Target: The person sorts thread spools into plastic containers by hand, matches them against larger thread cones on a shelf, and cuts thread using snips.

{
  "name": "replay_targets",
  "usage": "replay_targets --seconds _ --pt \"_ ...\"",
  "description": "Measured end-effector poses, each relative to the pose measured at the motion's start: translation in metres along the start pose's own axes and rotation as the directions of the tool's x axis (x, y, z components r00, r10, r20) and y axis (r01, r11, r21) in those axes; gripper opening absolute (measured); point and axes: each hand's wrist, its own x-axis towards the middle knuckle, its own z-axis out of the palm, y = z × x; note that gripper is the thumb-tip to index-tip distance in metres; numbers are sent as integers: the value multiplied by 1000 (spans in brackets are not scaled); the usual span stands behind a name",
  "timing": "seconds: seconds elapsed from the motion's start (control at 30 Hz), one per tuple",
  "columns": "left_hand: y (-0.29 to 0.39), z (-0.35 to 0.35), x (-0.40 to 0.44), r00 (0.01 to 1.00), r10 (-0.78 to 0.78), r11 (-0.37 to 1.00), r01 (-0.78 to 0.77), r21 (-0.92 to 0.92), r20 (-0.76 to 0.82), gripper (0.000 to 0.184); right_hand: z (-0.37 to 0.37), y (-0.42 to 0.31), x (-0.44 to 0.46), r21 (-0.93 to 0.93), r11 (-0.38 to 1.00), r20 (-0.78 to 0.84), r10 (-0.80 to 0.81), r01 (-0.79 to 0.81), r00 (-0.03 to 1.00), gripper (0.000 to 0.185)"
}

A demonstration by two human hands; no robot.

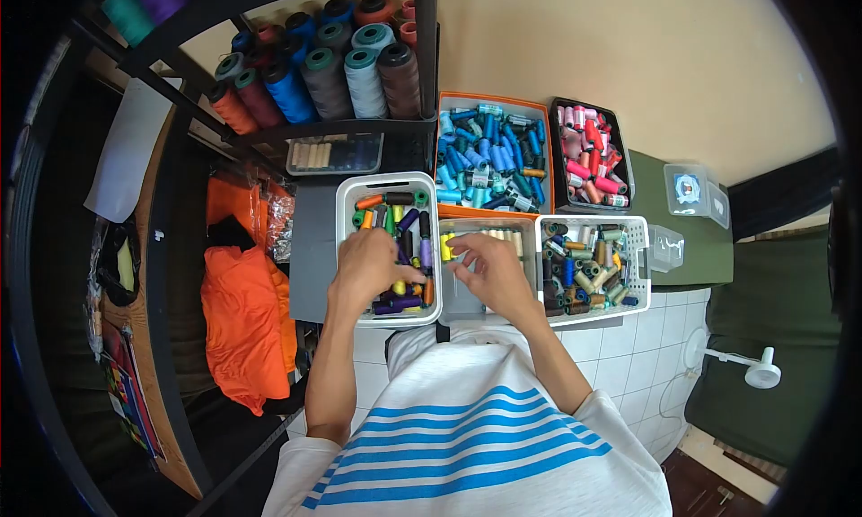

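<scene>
My left hand [366, 264] reaches over a white basket [344, 194] of mixed thread spools, among them green, orange, purple and black. Its thumb stands apart from the other fingers, and the fingertips are partly hidden; no spool shows in its grasp. My right hand [492, 273] is over a clear plastic box [467, 309], thumb and index finger spread. Close to its index fingertip, at the box's left side, are yellow thread spools [446, 247]; whether it touches them I cannot tell. A row of cream spools [509, 238] lies along the far side of this box.
An orange-edged box [494, 96] holds blue spools, a black tray [628, 171] pink and red ones. To the right, a white basket [643, 265] holds green, brown and grey spools. Large thread cones [321, 86] stand on a black rack [426, 50] at upper left. Orange fabric [242, 319] hangs left.
</scene>
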Motion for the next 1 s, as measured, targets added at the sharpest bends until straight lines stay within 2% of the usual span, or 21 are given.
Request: replay_targets --seconds 0.07,0.1,0.17,0.2,0.27,0.33,0.37,0.4,0.43,0.47,0.5,0.53,0.6,0.7,0.73,0.8,0.83,0.9,0.93,0.97,1.0 --pt "-3 5 12 917 -7 945 137 -296 400 41 6 -5 0 41 999 65 8 -11 998 33" --pt "-9 11 16 917 -7 946 135 -294 399 41 10 -6 0 89 996 101 9 -18 995 33" --pt "-23 21 20 873 200 801 115 -588 444 31 13 -6 -2 137 990 132 8 -26 991 32" --pt "-23 20 17 872 202 803 113 -585 445 31 15 -5 -3 159 987 153 -3 -21 988 34" --pt "-22 17 4 924 269 454 128 -882 273 19 19 0 -6 185 982 177 -8 -25 984 36" --pt "-27 10 -7 943 254 450 81 -890 214 15 22 4 -7 387 922 73 -39 7 997 38" --pt "-29 6 -12 959 242 445 26 -895 148 11 21 4 -7 389 921 75 -38 6 996 38" --pt "-31 1 -16 960 243 536 -16 -844 136 12 15 -5 -6 433 901 57 -46 16 997 40" --pt "-29 -3 -21 961 241 537 -15 -843 137 12 10 -14 -6 475 879 39 -52 27 998 41" --pt "-26 -5 -25 974 214 622 -74 -779 78 14 4 -24 -7 477 878 39 -54 29 998 41" --pt "-24 -7 -28 981 193 701 -128 -701 15 18 -2 -35 -7 435 900 119 -52 -5 992 43" --pt "-22 -6 -28 981 194 703 -129 -699 13 18 -5 -40 -7 391 920 196 -44 -37 980 44" --pt "-21 0 -28 982 189 641 -130 -757 -8 17 9 -34 -8 343 939 172 -51 -11 984 45" --pt "-20 12 -29 989 148 630 -107 -769 -16 16 30 -19 -7 289 957 163 -40 -9 986 45" --pt "-22 15 -30 989 148 630 -105 -769 -15 16 35 -15 -7 296 954 177 4 -57 984 44" --pt "-27 20 -34 983 181 641 -108 -760 14 29 39 -14 -8 302 947 201 45 -106 979 43" --pt "-31 22 -34 984 176 642 -105 -760 12 29 38 -15 -8 329 933 215 80 -149 973 50" --pt "-35 26 -35 989 143 397 -79 -914 -23 45 34 -18 -7 353 916 235 113 -193 965 57" --pt "-36 24 -35 995 95 280 -10 -960 17 55 29 -18 -6 382 896 333 95 -226 938 65" --pt "-38 25 -35 996 90 279 -10 -960 16 55 22 -20 -5 407 875 426 73 -263 902 74" --pt "-42 26 -35 1000 21 313 -10 -950 -4 56 10 -30 -3 302 909 506 101 -286 856 87"
